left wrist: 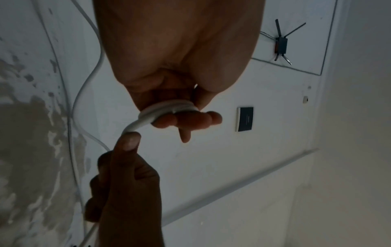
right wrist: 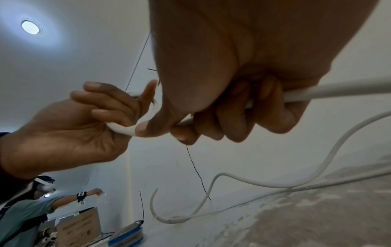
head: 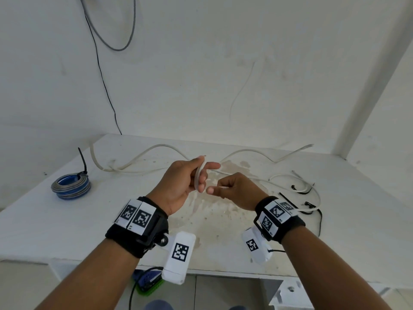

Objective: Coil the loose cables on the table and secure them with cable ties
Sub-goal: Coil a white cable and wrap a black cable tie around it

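Left hand: the left hand (head: 178,182) is raised above the stained patch (head: 214,211) of the worktop (head: 67,224); its grip is clenched on a small coil of the white cable (head: 199,173), the turns being wound round the fingers (left wrist: 190,119) and pinned by the thumb.
Right hand: the right hand (head: 237,190) is held just beside the left hand, above the same stained patch; its grip is closed round the white cable, with the thumb (left wrist: 129,140) pressed against the strand where it leaves the coil.
White cable: from the right hand's fist the loose length (right wrist: 338,90) is seen running out and down to the worktop, where it lies in wavy bends (head: 156,148) behind the stained patch, toward the wall.
Finished coil: a blue and grey coil (head: 71,185) is set on the worktop well to the left of the stained patch, bound by a black cable tie (head: 83,163) whose tail stands upright.
Thin white cable: a thinner white cable (head: 288,180) is looped on the worktop to the right of the stained patch.
Spare ties: black cable ties (head: 297,187) are scattered among the loops of that thin cable.
Wall: a black wire (head: 105,86) is seen hanging down the wall behind the finished coil.
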Action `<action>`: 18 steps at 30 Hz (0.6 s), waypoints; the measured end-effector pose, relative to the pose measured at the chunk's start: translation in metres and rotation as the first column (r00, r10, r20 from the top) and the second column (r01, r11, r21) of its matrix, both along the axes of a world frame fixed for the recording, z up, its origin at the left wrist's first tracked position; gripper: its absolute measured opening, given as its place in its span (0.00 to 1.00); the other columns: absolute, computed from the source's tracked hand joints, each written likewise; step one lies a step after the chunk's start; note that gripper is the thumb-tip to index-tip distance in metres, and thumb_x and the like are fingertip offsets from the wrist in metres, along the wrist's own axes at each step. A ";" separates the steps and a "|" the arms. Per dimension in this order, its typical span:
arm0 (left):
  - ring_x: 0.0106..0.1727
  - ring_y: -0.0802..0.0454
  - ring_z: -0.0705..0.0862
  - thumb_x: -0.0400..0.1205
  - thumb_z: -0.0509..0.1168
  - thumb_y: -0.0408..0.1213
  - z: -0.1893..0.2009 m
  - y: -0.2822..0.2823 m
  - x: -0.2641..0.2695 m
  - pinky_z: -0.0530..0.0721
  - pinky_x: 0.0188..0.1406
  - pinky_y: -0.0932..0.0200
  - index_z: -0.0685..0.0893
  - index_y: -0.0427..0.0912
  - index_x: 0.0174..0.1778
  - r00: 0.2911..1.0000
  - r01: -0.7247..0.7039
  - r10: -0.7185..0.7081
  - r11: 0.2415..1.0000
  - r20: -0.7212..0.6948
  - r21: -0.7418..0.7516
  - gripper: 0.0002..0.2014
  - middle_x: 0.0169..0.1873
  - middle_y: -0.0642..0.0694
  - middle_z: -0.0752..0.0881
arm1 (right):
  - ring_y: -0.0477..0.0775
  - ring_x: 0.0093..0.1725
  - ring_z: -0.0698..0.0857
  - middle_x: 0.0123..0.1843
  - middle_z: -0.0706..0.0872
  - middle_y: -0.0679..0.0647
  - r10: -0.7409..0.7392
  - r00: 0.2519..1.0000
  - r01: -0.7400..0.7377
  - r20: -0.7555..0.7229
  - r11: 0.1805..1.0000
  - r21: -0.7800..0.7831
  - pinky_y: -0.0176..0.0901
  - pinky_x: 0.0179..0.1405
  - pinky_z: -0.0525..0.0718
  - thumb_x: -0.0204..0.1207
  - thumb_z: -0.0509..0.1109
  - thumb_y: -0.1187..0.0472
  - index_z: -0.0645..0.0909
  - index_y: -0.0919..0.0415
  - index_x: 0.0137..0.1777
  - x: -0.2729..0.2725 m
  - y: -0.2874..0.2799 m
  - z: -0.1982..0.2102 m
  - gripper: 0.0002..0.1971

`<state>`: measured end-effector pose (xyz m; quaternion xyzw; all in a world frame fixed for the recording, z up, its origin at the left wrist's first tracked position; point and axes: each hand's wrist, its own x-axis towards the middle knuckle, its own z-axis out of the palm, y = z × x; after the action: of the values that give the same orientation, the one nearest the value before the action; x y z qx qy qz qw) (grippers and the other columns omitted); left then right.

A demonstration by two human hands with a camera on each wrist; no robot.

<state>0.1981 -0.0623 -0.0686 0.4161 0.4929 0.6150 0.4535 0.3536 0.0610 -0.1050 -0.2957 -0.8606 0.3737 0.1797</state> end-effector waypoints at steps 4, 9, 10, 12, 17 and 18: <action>0.20 0.51 0.68 0.90 0.56 0.41 -0.006 -0.007 0.004 0.75 0.28 0.62 0.91 0.29 0.48 0.980 0.078 -0.089 0.995 -0.180 -0.065 0.22 0.21 0.46 0.76 | 0.46 0.25 0.70 0.26 0.78 0.50 -0.086 0.981 0.053 0.176 0.982 0.181 0.42 0.34 0.71 0.57 0.78 0.25 0.79 0.57 0.31 0.003 0.007 0.008 0.32; 0.21 0.50 0.76 0.91 0.54 0.41 -0.016 -0.013 0.005 0.78 0.35 0.58 0.90 0.31 0.51 0.930 0.038 -0.108 0.979 -0.352 -0.199 0.22 0.29 0.40 0.89 | 0.44 0.35 0.80 0.33 0.81 0.43 -0.217 0.965 0.134 0.147 0.892 0.432 0.44 0.36 0.76 0.66 0.76 0.29 0.80 0.49 0.38 0.012 0.016 0.031 0.24; 0.23 0.49 0.79 0.91 0.54 0.40 -0.018 -0.012 0.006 0.78 0.33 0.57 0.89 0.29 0.52 0.935 0.018 -0.089 0.978 -0.342 -0.207 0.22 0.32 0.38 0.91 | 0.42 0.36 0.79 0.34 0.81 0.42 -0.212 0.969 0.130 0.124 0.872 0.471 0.42 0.35 0.74 0.68 0.75 0.29 0.79 0.47 0.38 0.010 0.014 0.032 0.22; 0.26 0.48 0.84 0.91 0.53 0.40 -0.021 -0.008 0.008 0.78 0.29 0.59 0.87 0.27 0.52 0.946 -0.028 -0.044 0.976 -0.322 -0.214 0.22 0.36 0.37 0.93 | 0.36 0.36 0.78 0.33 0.80 0.38 -0.204 0.976 0.129 0.073 0.816 0.563 0.39 0.34 0.71 0.73 0.74 0.33 0.79 0.44 0.41 0.003 0.004 0.034 0.17; 0.36 0.45 0.91 0.90 0.53 0.38 -0.020 -0.006 0.009 0.80 0.30 0.60 0.86 0.28 0.52 0.961 -0.120 0.057 0.968 -0.271 -0.222 0.20 0.39 0.39 0.94 | 0.30 0.34 0.74 0.33 0.75 0.35 -0.154 0.983 0.184 -0.102 0.739 0.648 0.33 0.33 0.66 0.79 0.74 0.45 0.82 0.48 0.45 -0.009 -0.014 0.027 0.09; 0.37 0.44 0.92 0.90 0.53 0.38 -0.019 -0.005 0.010 0.80 0.30 0.61 0.86 0.28 0.52 0.961 -0.133 0.071 0.966 -0.267 -0.222 0.20 0.39 0.40 0.94 | 0.31 0.34 0.74 0.33 0.74 0.35 -0.145 0.982 0.190 -0.123 0.729 0.657 0.33 0.32 0.66 0.80 0.74 0.47 0.81 0.48 0.45 -0.011 -0.015 0.024 0.08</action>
<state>0.2082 -0.0677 -0.0878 0.4086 0.6385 0.5151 0.4000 0.3431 0.0461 -0.0809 -0.2766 -0.9007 0.0336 0.3333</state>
